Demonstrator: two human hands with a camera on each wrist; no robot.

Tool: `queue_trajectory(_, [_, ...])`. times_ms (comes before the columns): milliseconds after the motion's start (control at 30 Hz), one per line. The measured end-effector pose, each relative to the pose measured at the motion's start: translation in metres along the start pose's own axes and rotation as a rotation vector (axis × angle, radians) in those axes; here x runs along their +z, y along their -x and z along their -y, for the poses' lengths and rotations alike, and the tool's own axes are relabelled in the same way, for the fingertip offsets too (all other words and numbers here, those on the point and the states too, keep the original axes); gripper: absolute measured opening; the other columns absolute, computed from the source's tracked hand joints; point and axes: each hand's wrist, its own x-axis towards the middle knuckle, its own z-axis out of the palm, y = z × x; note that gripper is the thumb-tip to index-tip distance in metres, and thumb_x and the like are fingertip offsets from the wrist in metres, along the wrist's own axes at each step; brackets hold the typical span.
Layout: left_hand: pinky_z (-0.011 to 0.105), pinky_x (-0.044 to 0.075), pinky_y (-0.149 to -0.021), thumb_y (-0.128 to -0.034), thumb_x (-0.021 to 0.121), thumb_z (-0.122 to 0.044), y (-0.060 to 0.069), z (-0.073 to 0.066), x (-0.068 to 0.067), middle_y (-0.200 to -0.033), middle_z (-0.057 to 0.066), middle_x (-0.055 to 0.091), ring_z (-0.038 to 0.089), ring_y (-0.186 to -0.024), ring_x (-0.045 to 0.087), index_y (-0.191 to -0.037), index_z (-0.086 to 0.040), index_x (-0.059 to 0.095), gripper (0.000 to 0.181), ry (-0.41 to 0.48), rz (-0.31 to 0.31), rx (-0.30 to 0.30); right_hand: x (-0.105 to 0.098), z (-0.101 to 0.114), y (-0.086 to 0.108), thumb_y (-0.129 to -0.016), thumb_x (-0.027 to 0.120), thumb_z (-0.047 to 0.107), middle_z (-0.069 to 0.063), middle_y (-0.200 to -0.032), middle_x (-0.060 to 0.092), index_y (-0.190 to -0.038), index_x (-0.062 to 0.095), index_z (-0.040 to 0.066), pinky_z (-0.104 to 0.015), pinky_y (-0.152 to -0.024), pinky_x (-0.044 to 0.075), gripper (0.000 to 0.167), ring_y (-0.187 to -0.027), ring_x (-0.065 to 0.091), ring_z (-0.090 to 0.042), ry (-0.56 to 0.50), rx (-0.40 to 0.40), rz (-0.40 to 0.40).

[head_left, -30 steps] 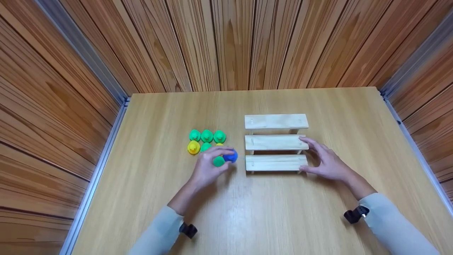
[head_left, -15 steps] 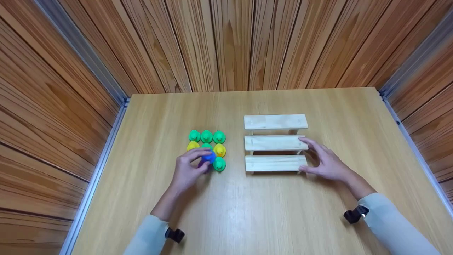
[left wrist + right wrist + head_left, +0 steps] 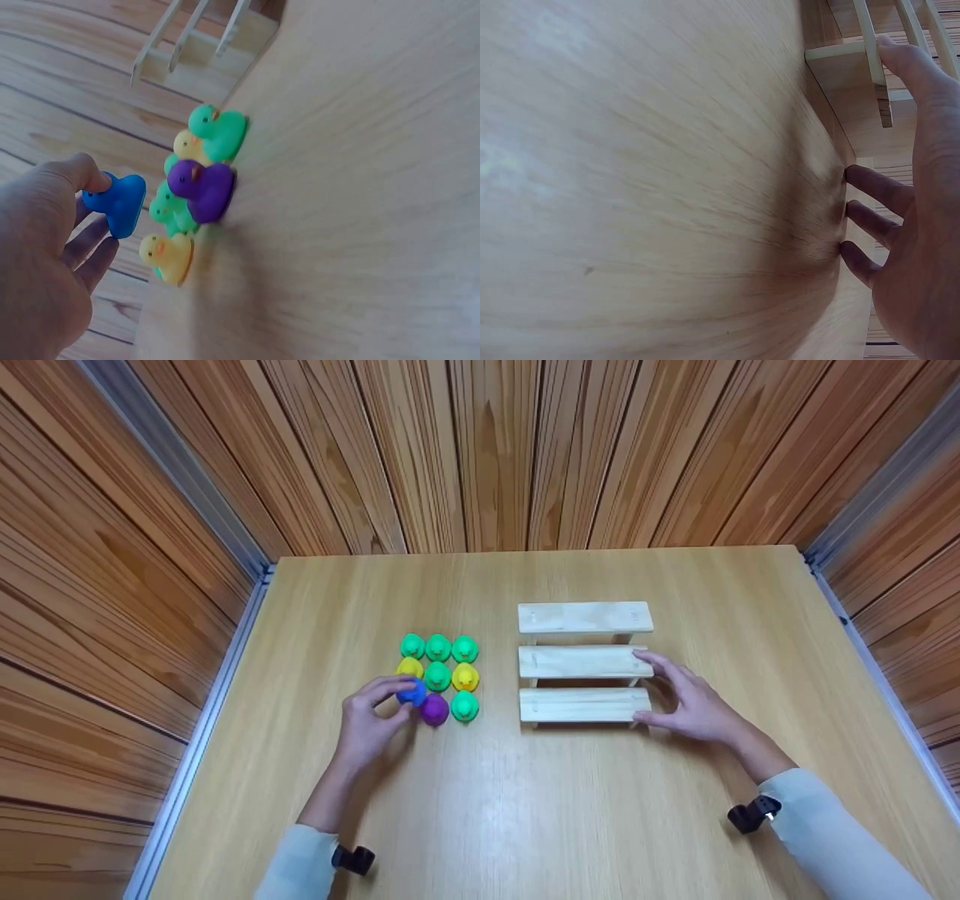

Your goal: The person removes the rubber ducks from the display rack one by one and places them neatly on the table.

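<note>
My left hand (image 3: 370, 726) pinches a blue rubber duck (image 3: 412, 692) between thumb and fingers. In the left wrist view this blue duck (image 3: 125, 204) is held above the table, apart from the others. Beside it a purple duck (image 3: 434, 710) sits in the front row, with a green duck (image 3: 465, 706) to its right across a gap. My right hand (image 3: 694, 706) touches the right end of a three-step wooden rack (image 3: 585, 706). Its thumb lies at the lowest step and a finger at the middle one. In the right wrist view, other fingertips (image 3: 852, 208) touch the table.
Behind the purple duck stand a yellow duck (image 3: 409, 667), a green duck (image 3: 437, 676) and another yellow duck (image 3: 466, 677). A row of green ducks (image 3: 439, 647) is farther back. Wood-patterned walls (image 3: 487, 457) enclose the table (image 3: 480, 802) at the back and sides.
The left hand has carried the blue duck leftward from beside the rack, across the duck group to its front left. The purple duck has come into view. The right hand stays put.
</note>
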Motion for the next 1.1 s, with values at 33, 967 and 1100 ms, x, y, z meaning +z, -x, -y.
queue_trajectory(33, [0.045, 0.061, -0.118, -0.094, 0.081, 0.012, 0.0, 0.002, -0.001, -0.137, 0.019, 0.08, 0.041, -0.132, 0.077, -0.121, -0.004, 0.086, 0.032, 0.004, -0.005, -0.004, 0.0, 0.0, 0.0, -0.092, 0.096, 0.031, -0.027, -0.174, 0.047, -0.176, 0.034, 0.025, -0.078, -0.129, 0.037, 0.104, -0.157, 0.051, -0.055, 0.001, -0.001, -0.001])
queue_trajectory(967, [0.035, 0.057, -0.123, -0.0931, 0.081, 0.013, 0.013, 0.038, 0.002, -0.135, 0.016, 0.083, 0.038, -0.135, 0.076, -0.117, -0.004, 0.087, 0.029, -0.021, -0.013, -0.143, 0.0, 0.0, 0.0, -0.091, 0.096, 0.029, -0.029, -0.17, 0.052, -0.176, 0.035, 0.025, -0.078, -0.128, 0.036, 0.105, -0.155, 0.053, -0.055, 0.0, -0.012, -0.011])
queue_trajectory(1100, [0.026, 0.055, -0.123, -0.092, 0.081, 0.014, 0.014, 0.039, 0.003, -0.135, 0.016, 0.083, 0.038, -0.135, 0.076, -0.116, -0.005, 0.087, 0.031, -0.004, -0.013, -0.144, 0.0, -0.001, 0.0, -0.092, 0.096, 0.03, -0.03, -0.171, 0.05, -0.176, 0.034, 0.025, -0.08, -0.129, 0.035, 0.105, -0.156, 0.053, -0.055, -0.002, -0.011, -0.008])
